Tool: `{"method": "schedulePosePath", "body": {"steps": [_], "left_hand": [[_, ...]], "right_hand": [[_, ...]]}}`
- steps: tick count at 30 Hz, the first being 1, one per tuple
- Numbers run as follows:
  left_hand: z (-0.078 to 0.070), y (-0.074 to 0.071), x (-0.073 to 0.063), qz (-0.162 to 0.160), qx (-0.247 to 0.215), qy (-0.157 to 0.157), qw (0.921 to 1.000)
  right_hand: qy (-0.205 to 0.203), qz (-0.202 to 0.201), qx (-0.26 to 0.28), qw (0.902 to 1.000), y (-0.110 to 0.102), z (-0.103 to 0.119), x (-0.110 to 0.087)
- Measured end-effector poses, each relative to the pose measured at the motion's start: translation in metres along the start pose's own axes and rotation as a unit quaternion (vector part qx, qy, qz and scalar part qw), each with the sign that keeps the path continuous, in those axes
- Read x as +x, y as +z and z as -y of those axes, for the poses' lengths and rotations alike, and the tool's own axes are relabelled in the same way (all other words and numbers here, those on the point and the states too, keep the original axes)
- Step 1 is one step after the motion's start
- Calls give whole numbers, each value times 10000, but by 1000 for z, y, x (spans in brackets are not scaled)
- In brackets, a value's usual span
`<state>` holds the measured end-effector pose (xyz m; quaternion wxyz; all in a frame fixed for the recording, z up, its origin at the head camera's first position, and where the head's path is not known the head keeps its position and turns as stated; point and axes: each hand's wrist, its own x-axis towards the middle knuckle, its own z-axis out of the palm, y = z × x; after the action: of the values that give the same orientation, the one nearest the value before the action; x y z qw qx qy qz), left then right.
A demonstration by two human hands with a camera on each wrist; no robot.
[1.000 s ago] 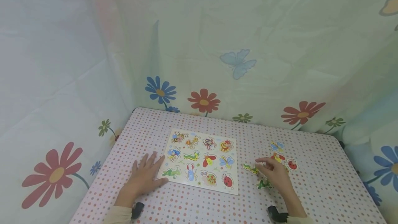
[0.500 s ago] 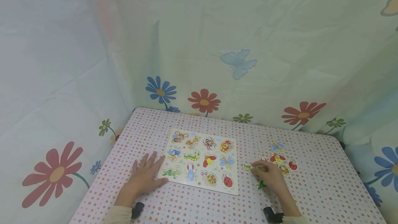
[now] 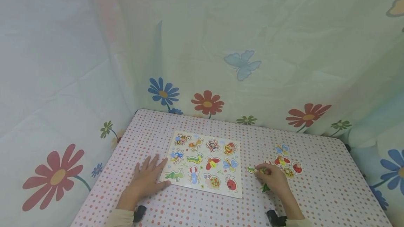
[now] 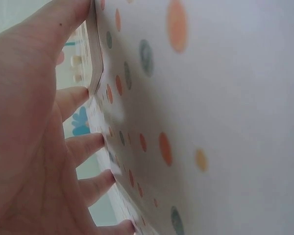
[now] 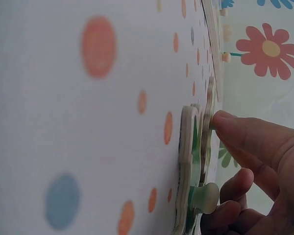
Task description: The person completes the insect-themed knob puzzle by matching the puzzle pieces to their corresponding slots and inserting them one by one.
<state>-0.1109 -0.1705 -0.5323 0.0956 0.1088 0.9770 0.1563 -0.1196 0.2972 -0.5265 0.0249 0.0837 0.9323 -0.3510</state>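
Observation:
My right hand (image 3: 276,180) is over a green caterpillar puzzle piece (image 3: 250,169), right of the puzzle board (image 3: 221,192). Thumb and fingertip pinch this piece at its middle, and the hand hides much of it. Just nearer lies a dark green puzzle piece (image 5: 186,142) with a round knob (image 5: 206,197), close beside my curled lower fingers. My left hand (image 3: 146,179) is spread at the board's left edge. Its thumb and index finger (image 4: 74,100) reach the board's edge, while other fingertips rest on the dotted tabletop.
Right of my right hand lie a blue-winged insect piece (image 3: 281,149), a red-winged insect piece (image 3: 282,160), a ladybird piece (image 3: 297,167) and a spotted piece (image 3: 288,172). Knobs (image 5: 226,57) stick up from the board. Flower-printed curtains (image 3: 202,45) enclose the dotted table (image 3: 331,185).
My right hand has moved slightly left and settled on the caterpillar piece, uncovering the red-winged and spotted pieces. The left hand has stayed still.

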Motion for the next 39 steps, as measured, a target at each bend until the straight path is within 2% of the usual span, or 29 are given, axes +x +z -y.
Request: {"method": "schedulePosePath", "body": {"steps": [16, 24, 39], "left_hand": [[-1, 0, -1, -11, 48, -10, 10000], [0, 1, -1, -5, 11, -7, 10000], [1, 1, -1, -23, 17, 20, 10000]], "right_hand": [[-71, 17, -27, 10000, -2, 3, -3], [-320, -29, -46, 9995, -2, 8, -3], [-595, 92, 45, 9982, 11, 34, 4]]}}
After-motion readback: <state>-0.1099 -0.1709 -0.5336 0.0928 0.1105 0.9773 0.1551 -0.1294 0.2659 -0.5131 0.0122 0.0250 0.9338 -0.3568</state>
